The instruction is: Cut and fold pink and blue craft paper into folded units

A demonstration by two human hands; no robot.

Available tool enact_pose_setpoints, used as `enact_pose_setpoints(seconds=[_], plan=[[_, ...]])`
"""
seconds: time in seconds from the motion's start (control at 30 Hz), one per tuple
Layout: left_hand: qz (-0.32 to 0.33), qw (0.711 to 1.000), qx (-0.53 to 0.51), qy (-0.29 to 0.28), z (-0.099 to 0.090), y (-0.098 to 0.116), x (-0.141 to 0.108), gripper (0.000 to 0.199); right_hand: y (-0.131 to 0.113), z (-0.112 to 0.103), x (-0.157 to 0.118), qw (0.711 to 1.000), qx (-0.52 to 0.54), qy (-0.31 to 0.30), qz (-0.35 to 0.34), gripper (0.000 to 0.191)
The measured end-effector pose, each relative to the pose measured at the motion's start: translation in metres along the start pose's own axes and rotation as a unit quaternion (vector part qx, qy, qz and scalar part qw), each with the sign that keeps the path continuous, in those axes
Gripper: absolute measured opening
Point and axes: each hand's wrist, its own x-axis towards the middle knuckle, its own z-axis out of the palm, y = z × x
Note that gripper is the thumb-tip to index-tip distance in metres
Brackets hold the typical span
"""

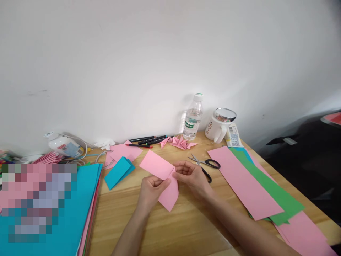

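Observation:
Between my hands is a folded piece of pink paper (157, 164), bent at an angle near its middle, with one arm pointing up left and the other down. My left hand (151, 192) pinches its lower part, thumb on top. At the bend, my right hand (192, 177) grips the right edge between thumb and fingers. Just beyond the right hand lie scissors (205, 162) with black handles, their blades slightly apart. A folded blue paper (119, 173) rests on the table to the left of my left hand.
Pink strips (245, 185) and green strips (266, 181) overlap at the right. Folded pink pieces (179, 142), pens (146, 139), a water bottle (193, 119) and a white mug (217, 128) stand or lie along the wall. A blue paper stack (77, 199) covers the left, near a white bottle (64, 145).

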Motion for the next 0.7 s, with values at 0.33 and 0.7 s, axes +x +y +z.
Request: enact_pose_setpoints(seconds=[0.33, 0.7], plan=[[-0.007, 1.0, -0.001, 0.015, 0.003, -0.0009, 0.0002, 0.025, -0.0058, 0.0028, -0.002, 0.998, 0.018, -0.004, 0.055, 0.032], [-0.015, 0.999, -0.04, -0.008, 0.0013, -0.0008, -0.0012, 0.031, -0.0037, 0.0024, -0.0017, 0.999, 0.004, 0.008, 0.034, 0.031]])
